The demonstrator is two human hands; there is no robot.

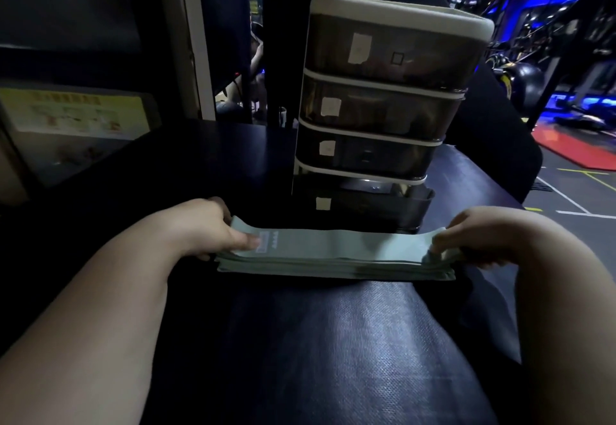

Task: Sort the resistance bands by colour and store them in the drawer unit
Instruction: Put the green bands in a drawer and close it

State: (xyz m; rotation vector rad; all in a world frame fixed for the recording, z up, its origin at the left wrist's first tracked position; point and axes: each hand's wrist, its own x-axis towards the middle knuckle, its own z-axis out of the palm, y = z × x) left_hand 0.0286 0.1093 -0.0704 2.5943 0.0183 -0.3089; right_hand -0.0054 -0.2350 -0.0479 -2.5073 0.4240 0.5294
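Surface point(333, 341): dark, textured padding.
Poster point(73, 113): yellow, at left.
Floor mat point(573, 148): red, far right.
Exercise ball point(528, 83): dark, behind.

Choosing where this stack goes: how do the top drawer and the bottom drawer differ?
The top drawer sits pushed in; the bottom drawer is pulled out. The top drawer's sticker looks taller than the bottom drawer's sticker. Both have dark fronts with a pale sticker.
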